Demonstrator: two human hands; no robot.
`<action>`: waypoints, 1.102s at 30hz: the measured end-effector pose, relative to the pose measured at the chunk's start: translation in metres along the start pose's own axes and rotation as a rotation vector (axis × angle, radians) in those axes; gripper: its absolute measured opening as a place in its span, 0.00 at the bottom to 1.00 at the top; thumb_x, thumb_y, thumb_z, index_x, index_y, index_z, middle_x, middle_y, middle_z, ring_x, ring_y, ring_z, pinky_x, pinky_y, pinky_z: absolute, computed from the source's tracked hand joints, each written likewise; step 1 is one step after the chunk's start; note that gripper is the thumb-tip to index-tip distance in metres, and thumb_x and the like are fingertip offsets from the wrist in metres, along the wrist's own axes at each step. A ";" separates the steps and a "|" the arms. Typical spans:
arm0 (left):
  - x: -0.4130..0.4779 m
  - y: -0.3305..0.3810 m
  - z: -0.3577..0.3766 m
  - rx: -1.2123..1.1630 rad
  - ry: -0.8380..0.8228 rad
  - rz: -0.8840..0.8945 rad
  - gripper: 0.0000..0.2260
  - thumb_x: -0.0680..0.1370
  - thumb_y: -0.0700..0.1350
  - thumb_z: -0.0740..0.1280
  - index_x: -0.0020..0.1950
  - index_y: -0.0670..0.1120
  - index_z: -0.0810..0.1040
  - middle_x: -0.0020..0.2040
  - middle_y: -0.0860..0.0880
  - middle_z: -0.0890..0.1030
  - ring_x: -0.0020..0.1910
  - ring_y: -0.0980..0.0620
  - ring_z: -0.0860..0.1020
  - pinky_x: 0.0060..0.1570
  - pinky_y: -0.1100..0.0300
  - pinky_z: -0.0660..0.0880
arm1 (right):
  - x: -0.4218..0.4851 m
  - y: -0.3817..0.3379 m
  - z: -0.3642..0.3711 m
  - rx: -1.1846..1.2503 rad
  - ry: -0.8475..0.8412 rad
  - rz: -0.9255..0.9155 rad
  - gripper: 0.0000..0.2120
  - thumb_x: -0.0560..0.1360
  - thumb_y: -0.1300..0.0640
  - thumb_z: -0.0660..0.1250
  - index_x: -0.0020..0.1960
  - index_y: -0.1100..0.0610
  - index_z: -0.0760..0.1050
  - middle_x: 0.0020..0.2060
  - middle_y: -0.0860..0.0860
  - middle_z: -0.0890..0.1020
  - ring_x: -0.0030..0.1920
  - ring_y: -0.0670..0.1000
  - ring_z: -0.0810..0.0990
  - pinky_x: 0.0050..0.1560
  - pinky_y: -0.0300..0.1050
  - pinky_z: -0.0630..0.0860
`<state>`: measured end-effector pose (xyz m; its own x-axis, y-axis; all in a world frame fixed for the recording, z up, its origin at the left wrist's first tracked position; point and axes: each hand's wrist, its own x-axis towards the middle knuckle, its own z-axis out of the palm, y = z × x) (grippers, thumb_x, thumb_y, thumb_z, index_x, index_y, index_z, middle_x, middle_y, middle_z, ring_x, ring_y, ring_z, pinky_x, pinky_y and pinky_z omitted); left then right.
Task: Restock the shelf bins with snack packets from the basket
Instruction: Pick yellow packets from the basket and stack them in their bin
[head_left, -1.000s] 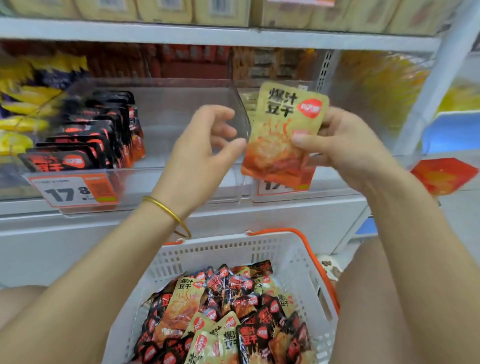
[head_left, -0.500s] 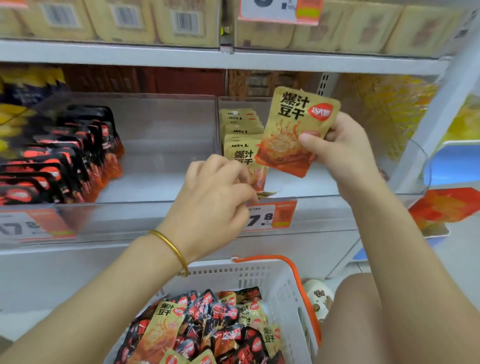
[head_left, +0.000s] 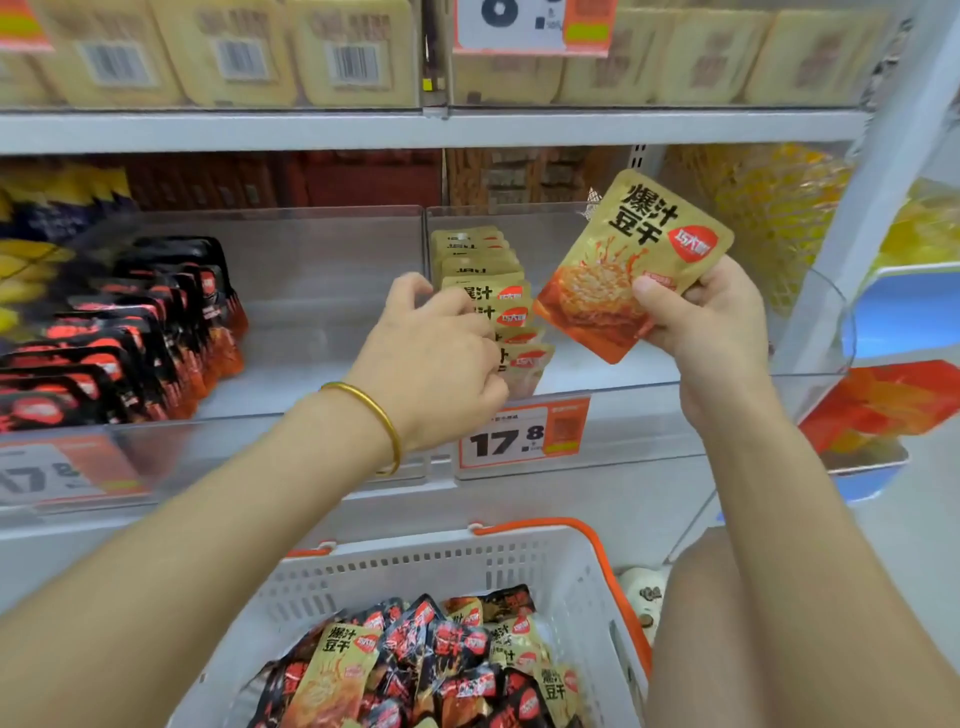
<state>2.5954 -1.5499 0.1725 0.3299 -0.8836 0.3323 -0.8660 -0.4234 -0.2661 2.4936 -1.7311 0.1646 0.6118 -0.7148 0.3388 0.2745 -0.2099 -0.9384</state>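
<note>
My right hand (head_left: 701, 317) grips a gold snack packet (head_left: 618, 260) by its lower right corner and holds it tilted in front of the right clear shelf bin (head_left: 623, 384). Inside that bin stands a row of matching gold packets (head_left: 488, 296). My left hand (head_left: 441, 353), fingers curled, reaches over the bin's front wall and touches the front packets of that row. Below, the white basket (head_left: 415, 566) with orange handles holds several gold and black packets (head_left: 431, 660).
The left clear bin (head_left: 311, 312) holds a row of black packets (head_left: 130, 332) on its left side. Price tags (head_left: 519, 439) hang on the bin fronts. A shelf of yellow boxes (head_left: 234, 52) runs above. A white upright (head_left: 872, 182) stands at the right.
The view has shifted down and left relative to the shelf. My left hand went from open in the air into the right bin, onto the gold row. My right hand keeps the packet.
</note>
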 end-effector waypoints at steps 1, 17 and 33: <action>0.006 -0.003 -0.001 0.027 -0.035 -0.001 0.29 0.70 0.51 0.39 0.41 0.48 0.81 0.47 0.54 0.80 0.52 0.50 0.72 0.58 0.49 0.55 | 0.002 -0.001 -0.003 -0.002 -0.006 0.005 0.12 0.71 0.63 0.67 0.55 0.58 0.74 0.49 0.55 0.83 0.51 0.54 0.82 0.49 0.53 0.81; 0.040 -0.027 0.002 -0.047 -0.080 -0.169 0.15 0.77 0.39 0.57 0.56 0.50 0.80 0.65 0.55 0.71 0.64 0.49 0.62 0.60 0.52 0.53 | 0.041 0.020 0.058 -0.686 -0.544 0.532 0.15 0.68 0.65 0.75 0.53 0.66 0.77 0.46 0.61 0.83 0.44 0.59 0.84 0.47 0.54 0.82; -0.042 -0.002 0.005 -0.255 0.508 -0.226 0.12 0.73 0.40 0.59 0.50 0.44 0.81 0.54 0.48 0.79 0.56 0.47 0.70 0.50 0.55 0.60 | 0.029 0.014 0.062 -0.836 -0.458 0.368 0.16 0.67 0.54 0.77 0.41 0.62 0.73 0.37 0.55 0.79 0.43 0.56 0.80 0.42 0.50 0.80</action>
<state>2.5850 -1.5129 0.1542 0.3494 -0.5451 0.7621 -0.8791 -0.4721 0.0653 2.5607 -1.7133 0.1652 0.8265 -0.5422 -0.1514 -0.4864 -0.5524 -0.6769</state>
